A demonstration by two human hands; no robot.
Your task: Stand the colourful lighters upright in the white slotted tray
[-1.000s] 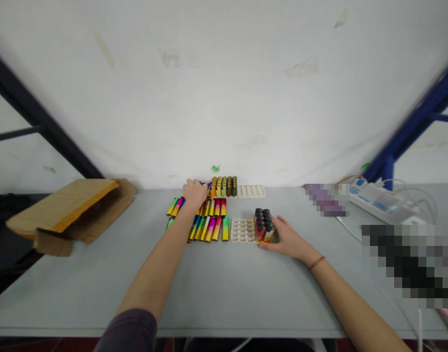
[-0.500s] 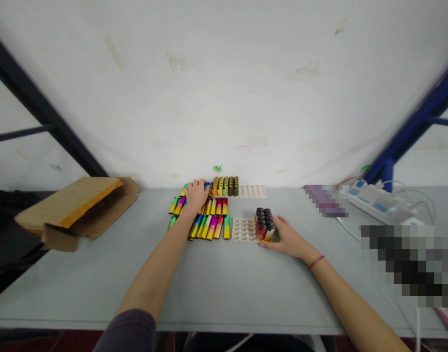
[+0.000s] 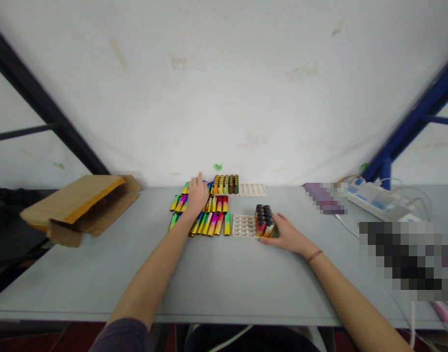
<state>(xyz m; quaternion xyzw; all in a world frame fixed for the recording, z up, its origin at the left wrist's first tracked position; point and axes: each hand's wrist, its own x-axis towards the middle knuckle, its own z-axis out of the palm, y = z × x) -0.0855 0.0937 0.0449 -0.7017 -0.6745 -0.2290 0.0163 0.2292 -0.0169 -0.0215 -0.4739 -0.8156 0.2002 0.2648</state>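
My left hand [image 3: 198, 194] is over the back part of several rows of shiny multicoloured lighter-like sleeves [image 3: 210, 224]; whatever is under its fingers is too small to make out. Just right of it stands a block of gold-topped pieces [image 3: 226, 185]. My right hand [image 3: 286, 234] rests against the right side of a cluster of black-topped pieces [image 3: 264, 221], thumb in front and fingers behind. That cluster stands upright at the right end of a white tray with round hollows [image 3: 244, 226]. Another such white tray [image 3: 253, 189] lies behind.
An opened cardboard box [image 3: 80, 205] lies at the left of the grey table [image 3: 224, 283]. At the right are a blurred purple object [image 3: 324, 198], a white power strip [image 3: 377, 201] with cables and a pixelated dark area. A wall [image 3: 224, 98] rises behind.
The fingers of my left hand have shifted, one now pointing up. My right hand stays at the black-topped cluster. The view has moved slightly.
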